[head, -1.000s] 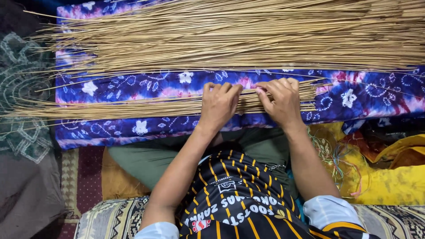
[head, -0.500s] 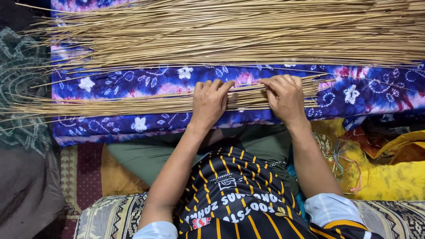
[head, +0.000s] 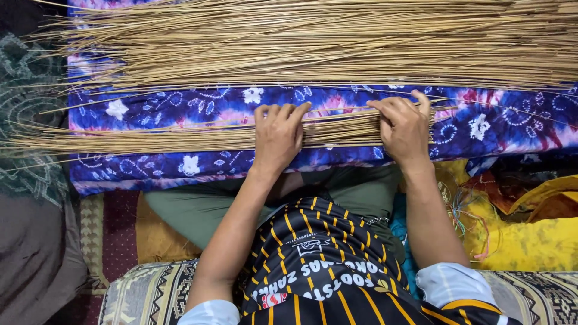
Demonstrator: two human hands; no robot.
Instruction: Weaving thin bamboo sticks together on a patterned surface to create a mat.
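A blue and purple tie-dyed cloth covers the lap, over patterned mats. The left hand lies flat, fingers spread, pressing a thin row of sticks onto the cloth. Just beside it, the right hand curls, pinching the same row's end. Beyond both hands lies a thick stick pile; yellow fabric bunches near the right forearm.
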